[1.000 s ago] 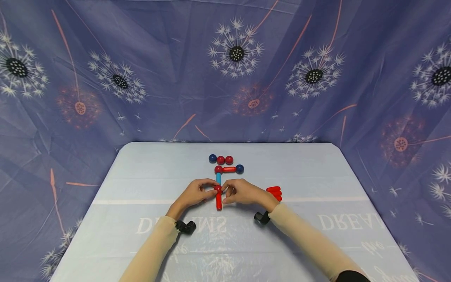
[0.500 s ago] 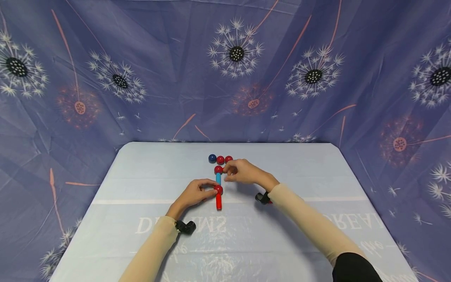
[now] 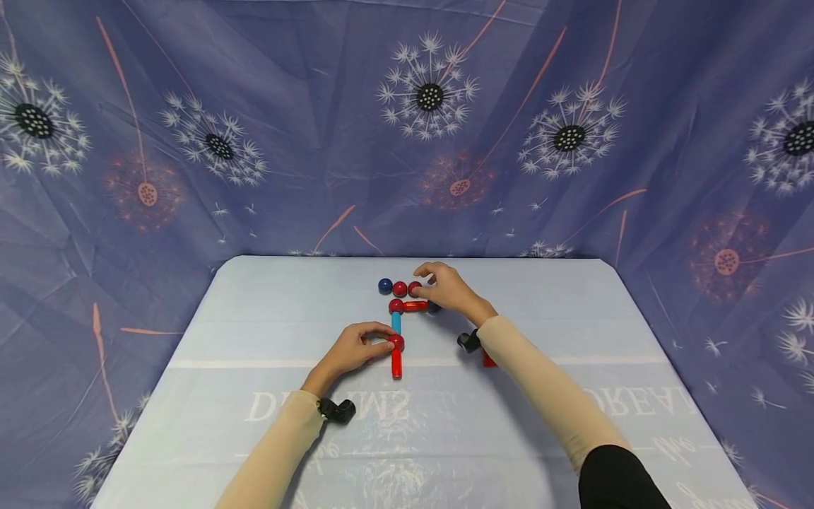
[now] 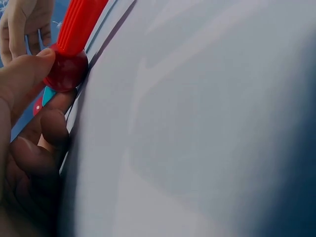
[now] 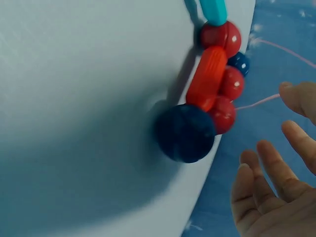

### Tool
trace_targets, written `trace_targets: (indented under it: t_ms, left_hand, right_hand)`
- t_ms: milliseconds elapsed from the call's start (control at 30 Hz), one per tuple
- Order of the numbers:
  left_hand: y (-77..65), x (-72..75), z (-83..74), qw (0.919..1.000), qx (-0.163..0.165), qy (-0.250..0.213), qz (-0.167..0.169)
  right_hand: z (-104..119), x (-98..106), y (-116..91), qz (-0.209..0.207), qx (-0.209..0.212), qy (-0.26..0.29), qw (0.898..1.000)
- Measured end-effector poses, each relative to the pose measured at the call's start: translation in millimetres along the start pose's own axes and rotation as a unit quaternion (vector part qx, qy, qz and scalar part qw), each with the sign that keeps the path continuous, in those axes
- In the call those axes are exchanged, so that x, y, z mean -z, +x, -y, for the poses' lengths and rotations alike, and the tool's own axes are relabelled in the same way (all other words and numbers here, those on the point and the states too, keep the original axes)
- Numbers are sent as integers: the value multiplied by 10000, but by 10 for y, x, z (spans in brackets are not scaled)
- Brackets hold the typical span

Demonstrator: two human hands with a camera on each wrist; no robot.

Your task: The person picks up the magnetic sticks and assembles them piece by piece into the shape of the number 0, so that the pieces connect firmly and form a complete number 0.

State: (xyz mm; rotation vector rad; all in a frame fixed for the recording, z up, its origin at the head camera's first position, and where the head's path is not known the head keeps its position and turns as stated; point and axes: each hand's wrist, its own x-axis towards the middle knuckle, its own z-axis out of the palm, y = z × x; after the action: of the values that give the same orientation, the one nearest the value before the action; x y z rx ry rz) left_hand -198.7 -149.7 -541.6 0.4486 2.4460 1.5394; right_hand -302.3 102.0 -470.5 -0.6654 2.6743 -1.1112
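My left hand (image 3: 355, 349) pinches a red ball (image 4: 66, 70) between thumb and fingers. From this ball a red stick (image 3: 397, 365) points toward me, and a light blue stick (image 3: 396, 323) runs away to a second red ball (image 3: 396, 305). There another red stick (image 3: 416, 306) leads right to a dark blue ball (image 5: 185, 133). My right hand (image 3: 449, 288) hovers beside the right end of a row of loose balls, nearest the end red ball (image 5: 223, 115). Its fingers are spread and hold nothing in the right wrist view.
In the row behind the joined pieces are a loose blue ball (image 3: 385, 285) and a middle red ball (image 3: 399, 288). Some red sticks (image 3: 489, 360) lie to the right, mostly hidden under my right forearm. The white table (image 3: 286, 297) ends at a patterned purple cloth (image 3: 318, 141).
My right hand has left the red ball at the left hand and moved away from me, over the joined pieces, to the loose balls. My left hand keeps its grip in place.
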Motion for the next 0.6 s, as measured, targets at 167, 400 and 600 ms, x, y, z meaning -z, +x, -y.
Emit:
trace_targets:
  t_ms: [167, 400, 600]
  left_hand:
    - [-1, 11, 8, 9999, 104, 62, 20]
    - [0, 9, 8, 9998, 181, 28, -8]
    - [0, 15, 5, 9998, 194, 52, 14]
  right_hand:
    - [-107, -42, 43, -99, -163, 74, 9998]
    - [-245, -130, 49, -127, -396, 224, 9989]
    - [-299, -177, 53, -270, -529, 463, 9972]
